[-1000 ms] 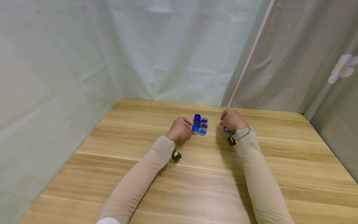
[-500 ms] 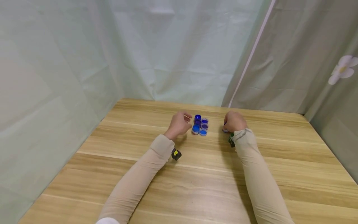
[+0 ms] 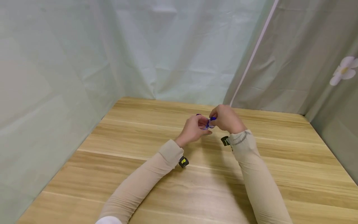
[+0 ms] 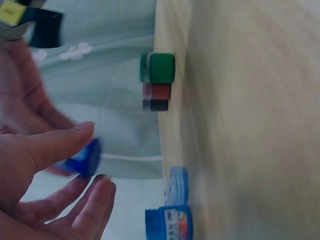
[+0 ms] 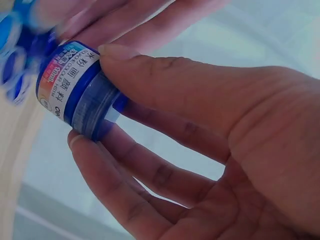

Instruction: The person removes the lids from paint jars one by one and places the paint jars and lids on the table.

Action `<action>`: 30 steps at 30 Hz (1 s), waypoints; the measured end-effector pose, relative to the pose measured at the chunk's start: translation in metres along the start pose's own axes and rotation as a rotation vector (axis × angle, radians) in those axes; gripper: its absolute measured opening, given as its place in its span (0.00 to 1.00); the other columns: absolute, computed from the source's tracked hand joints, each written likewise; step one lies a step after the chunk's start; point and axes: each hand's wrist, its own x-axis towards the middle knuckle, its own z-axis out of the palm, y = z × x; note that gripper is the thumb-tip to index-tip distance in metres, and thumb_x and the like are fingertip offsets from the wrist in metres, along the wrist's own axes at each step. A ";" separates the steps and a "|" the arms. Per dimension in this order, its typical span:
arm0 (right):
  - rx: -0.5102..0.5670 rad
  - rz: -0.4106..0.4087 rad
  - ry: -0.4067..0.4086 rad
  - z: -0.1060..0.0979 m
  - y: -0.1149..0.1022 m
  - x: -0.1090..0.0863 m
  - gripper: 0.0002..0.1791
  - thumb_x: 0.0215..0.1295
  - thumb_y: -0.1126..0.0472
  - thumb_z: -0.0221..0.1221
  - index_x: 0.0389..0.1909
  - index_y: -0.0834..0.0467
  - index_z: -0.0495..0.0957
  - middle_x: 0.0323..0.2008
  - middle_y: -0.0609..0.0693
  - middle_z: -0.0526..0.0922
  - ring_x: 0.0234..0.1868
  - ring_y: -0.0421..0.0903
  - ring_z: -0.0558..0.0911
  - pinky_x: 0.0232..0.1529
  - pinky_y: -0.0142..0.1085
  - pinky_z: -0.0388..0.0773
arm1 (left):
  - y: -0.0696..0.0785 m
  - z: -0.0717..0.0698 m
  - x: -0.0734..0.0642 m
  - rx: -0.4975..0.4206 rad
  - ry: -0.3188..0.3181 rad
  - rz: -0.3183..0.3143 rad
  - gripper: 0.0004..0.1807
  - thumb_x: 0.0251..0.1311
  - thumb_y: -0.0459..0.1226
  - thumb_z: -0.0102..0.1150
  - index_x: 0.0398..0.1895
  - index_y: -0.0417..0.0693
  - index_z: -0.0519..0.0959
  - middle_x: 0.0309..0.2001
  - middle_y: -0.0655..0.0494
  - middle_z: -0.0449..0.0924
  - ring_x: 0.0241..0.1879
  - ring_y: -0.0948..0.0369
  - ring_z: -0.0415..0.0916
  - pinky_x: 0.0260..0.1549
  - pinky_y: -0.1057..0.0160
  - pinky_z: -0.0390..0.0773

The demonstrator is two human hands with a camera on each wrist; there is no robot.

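The blue paint jar [image 3: 213, 118] is resting in the right hand's [image 3: 227, 119] pinch in the head view, beside the left hand [image 3: 193, 130], whose fingers are parting. Compared with half a second ago, the hands are coming together. The wood-grain surface [image 3: 139, 124] is meeting pale curtains [image 3: 179, 53]. In the left wrist view, the left thumb and fingers are spreading around the jar; I cannot tell whether they are touching it. In the right wrist view, the right fingertips are gripping the tilted jar.

The jar [image 5: 71, 86] is deep blue, the table [image 3: 207, 193] grained tan.
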 end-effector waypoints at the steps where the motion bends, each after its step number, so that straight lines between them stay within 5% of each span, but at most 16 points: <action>1: 0.003 -0.013 -0.001 -0.001 -0.004 -0.002 0.09 0.63 0.66 0.69 0.43 0.62 0.88 0.39 0.58 0.90 0.40 0.52 0.87 0.43 0.46 0.85 | 0.000 0.002 -0.001 -0.010 0.011 0.003 0.20 0.56 0.30 0.74 0.52 0.38 0.80 0.51 0.43 0.84 0.52 0.49 0.85 0.51 0.61 0.85; 12: 0.008 -0.042 0.023 0.001 -0.022 -0.008 0.08 0.63 0.64 0.69 0.42 0.61 0.88 0.38 0.56 0.90 0.36 0.50 0.85 0.34 0.38 0.81 | 0.000 0.008 -0.001 -0.038 0.239 -0.041 0.18 0.49 0.34 0.80 0.42 0.40 0.85 0.41 0.45 0.89 0.42 0.53 0.89 0.35 0.65 0.87; 22: -0.017 -0.006 0.078 0.005 -0.023 -0.006 0.10 0.64 0.59 0.70 0.38 0.63 0.87 0.38 0.58 0.90 0.33 0.50 0.86 0.30 0.36 0.80 | 0.001 0.009 -0.001 -0.049 0.272 -0.094 0.14 0.48 0.36 0.81 0.36 0.41 0.87 0.36 0.46 0.90 0.35 0.56 0.89 0.34 0.63 0.86; 30: -0.006 -0.032 0.059 0.005 -0.022 -0.006 0.07 0.66 0.60 0.68 0.31 0.60 0.89 0.29 0.54 0.89 0.24 0.45 0.80 0.23 0.33 0.73 | 0.002 0.006 -0.001 -0.147 0.235 -0.121 0.15 0.48 0.36 0.81 0.38 0.39 0.89 0.36 0.44 0.91 0.36 0.55 0.90 0.39 0.61 0.87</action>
